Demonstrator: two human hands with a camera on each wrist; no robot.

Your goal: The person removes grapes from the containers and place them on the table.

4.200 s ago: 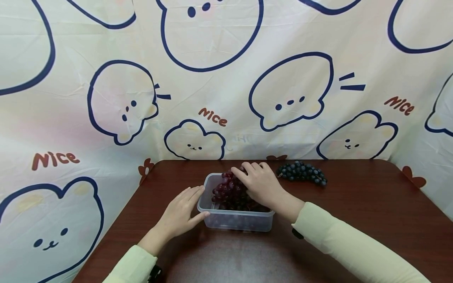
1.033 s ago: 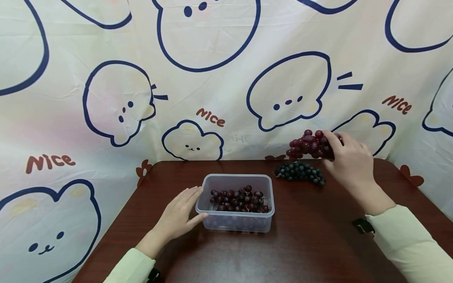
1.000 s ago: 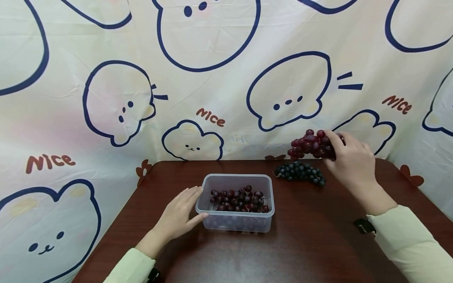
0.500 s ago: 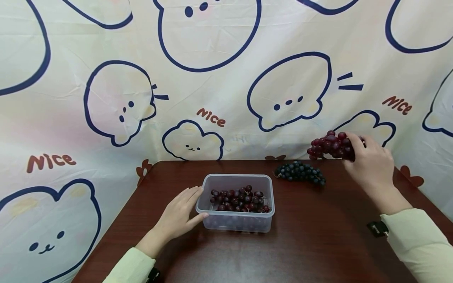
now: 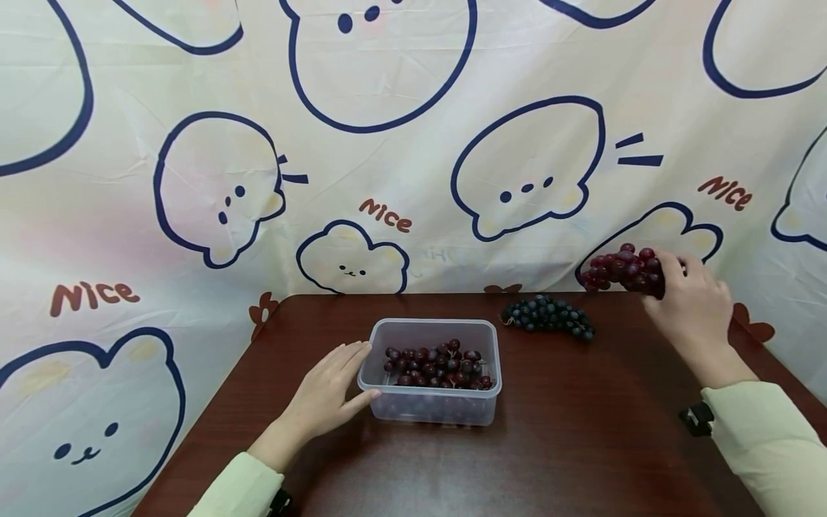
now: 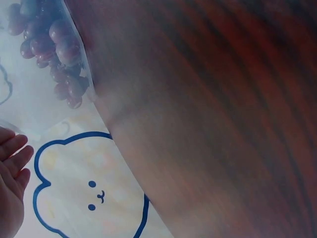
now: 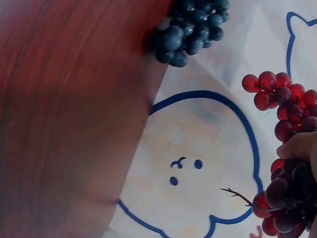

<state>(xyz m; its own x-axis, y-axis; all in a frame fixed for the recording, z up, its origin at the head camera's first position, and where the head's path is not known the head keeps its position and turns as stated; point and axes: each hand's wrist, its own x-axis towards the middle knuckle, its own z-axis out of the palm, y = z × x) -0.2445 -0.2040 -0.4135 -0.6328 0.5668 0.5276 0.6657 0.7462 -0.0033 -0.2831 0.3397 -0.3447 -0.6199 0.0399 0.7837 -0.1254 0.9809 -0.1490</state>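
My right hand [image 5: 693,305] grips a bunch of red grapes [image 5: 623,269], held in the air above the table's back right part. In the right wrist view the red bunch hangs at the right, with a bare stem poking out and a finger across its middle. My left hand [image 5: 326,391], fingers straight, rests against the left side of a clear plastic box [image 5: 433,408]. Inside the box lies a bunch of dark red grapes [image 5: 434,368]. A bunch of black grapes [image 5: 548,314] lies on the table to the right of the box, below and left of the held bunch.
The brown wooden table [image 5: 549,452] spreads under the box and the black grapes. Behind it hangs a pale cloth [image 5: 426,165] printed with blue-outlined bears, close to the table's back edge. A black strap [image 5: 698,418] sits at the right wrist.
The right hand has lifted the red grapes out of the box and carried them right, past the black grapes. In the last half second it moved slightly further right and down. The left hand stayed.
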